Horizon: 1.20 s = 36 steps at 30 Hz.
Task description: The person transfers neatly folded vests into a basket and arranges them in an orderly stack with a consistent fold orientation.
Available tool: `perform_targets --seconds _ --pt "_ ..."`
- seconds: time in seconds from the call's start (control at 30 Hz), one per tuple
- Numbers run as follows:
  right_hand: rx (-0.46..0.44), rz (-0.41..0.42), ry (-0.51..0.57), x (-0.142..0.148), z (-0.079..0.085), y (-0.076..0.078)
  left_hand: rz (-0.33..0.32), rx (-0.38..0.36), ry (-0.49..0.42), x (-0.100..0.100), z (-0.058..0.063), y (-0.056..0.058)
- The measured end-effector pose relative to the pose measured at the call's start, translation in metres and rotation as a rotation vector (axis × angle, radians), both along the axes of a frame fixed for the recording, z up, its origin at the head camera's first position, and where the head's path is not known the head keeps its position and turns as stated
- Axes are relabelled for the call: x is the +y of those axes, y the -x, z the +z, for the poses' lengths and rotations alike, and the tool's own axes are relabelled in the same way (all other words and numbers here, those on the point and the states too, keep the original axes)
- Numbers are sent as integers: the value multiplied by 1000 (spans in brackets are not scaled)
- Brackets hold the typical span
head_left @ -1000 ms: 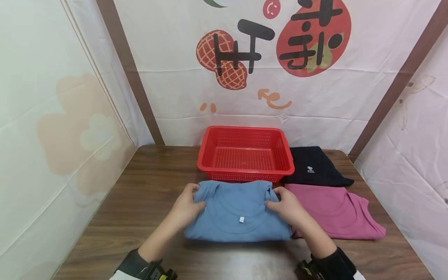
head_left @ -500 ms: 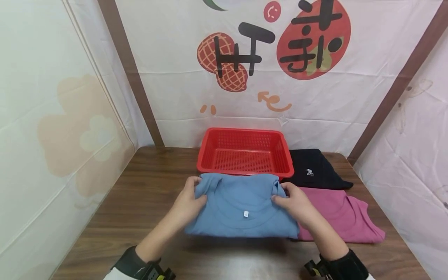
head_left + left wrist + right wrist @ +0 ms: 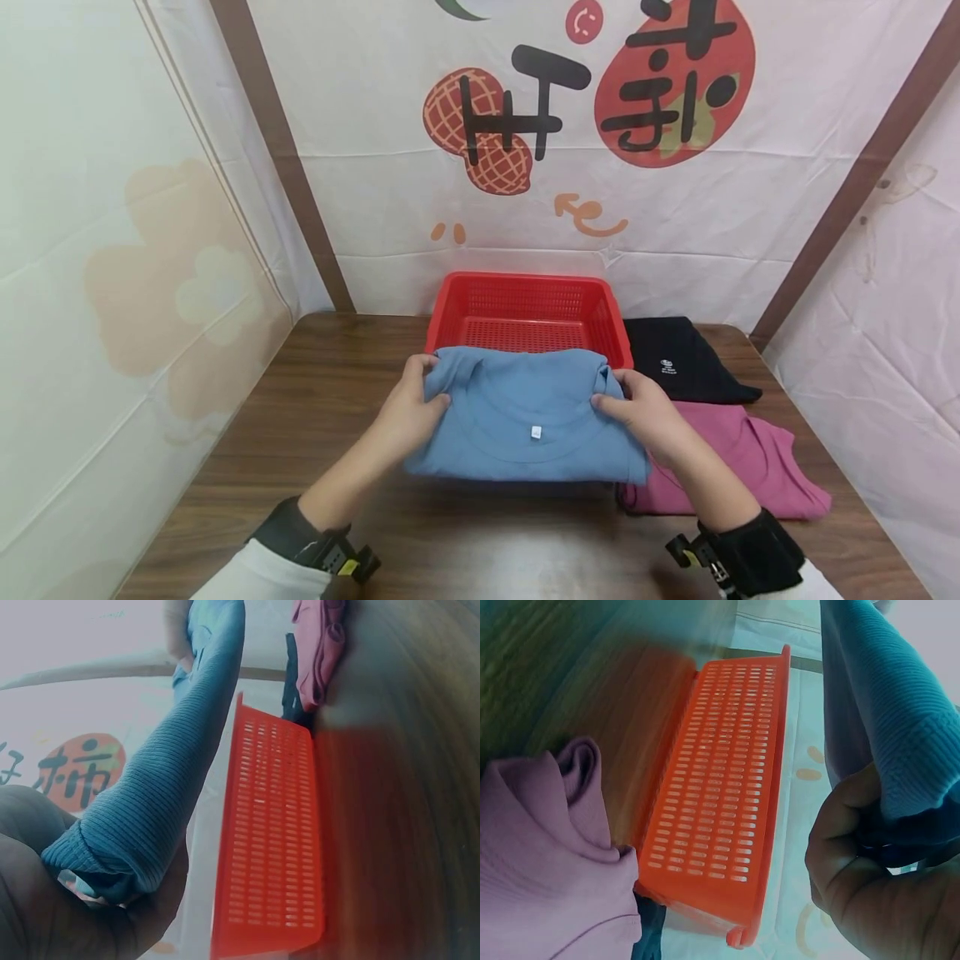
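Observation:
A folded blue shirt (image 3: 525,417), with a small white tag at its neckline, is held up off the table between both hands. My left hand (image 3: 412,408) grips its left side, thumb on top and fingers beneath. At the other side my right hand (image 3: 648,412) pinches the fabric the same way. In the head view the shirt's far edge overlaps the near rim of a red plastic basket (image 3: 536,287). Both wrist views show the shirt (image 3: 161,780) raised above the level of the basket (image 3: 712,765), whose slotted side faces me.
Right of the basket lies a folded black garment (image 3: 682,367) with a small white print. Nearer, a folded pink shirt (image 3: 757,458) lies partly behind my right forearm. The wooden table (image 3: 315,400) meets a printed cloth backdrop (image 3: 375,208) behind the basket.
Both hands have lifted the blue shirt and moved it forward, so it now covers the basket's near rim. The basket, black garment and pink shirt have stayed put.

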State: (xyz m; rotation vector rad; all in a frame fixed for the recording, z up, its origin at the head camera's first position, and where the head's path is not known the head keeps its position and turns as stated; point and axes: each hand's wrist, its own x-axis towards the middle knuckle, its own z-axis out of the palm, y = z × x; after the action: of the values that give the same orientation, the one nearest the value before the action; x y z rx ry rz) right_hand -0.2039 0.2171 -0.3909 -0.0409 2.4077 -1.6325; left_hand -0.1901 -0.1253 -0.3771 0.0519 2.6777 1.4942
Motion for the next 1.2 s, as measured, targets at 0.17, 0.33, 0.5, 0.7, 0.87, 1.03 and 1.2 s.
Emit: perform_targets --seconds 0.17,0.33,0.5,0.7,0.87,1.03,1.2 --pt "19 8 -11 3 4 8 6 -4 -2 1 4 10" --pt "27 23 -4 5 7 16 4 -2 -8 1 7 17" --pt "27 28 9 6 9 23 1 0 -21 1 6 26" --pt "35 26 2 8 10 35 13 0 -29 3 7 39" --pt "57 45 6 10 10 46 13 2 -38 3 8 50" --pt "59 56 21 13 10 57 -4 7 -53 2 7 62" --pt "61 56 4 14 10 68 -12 6 -42 1 7 74"
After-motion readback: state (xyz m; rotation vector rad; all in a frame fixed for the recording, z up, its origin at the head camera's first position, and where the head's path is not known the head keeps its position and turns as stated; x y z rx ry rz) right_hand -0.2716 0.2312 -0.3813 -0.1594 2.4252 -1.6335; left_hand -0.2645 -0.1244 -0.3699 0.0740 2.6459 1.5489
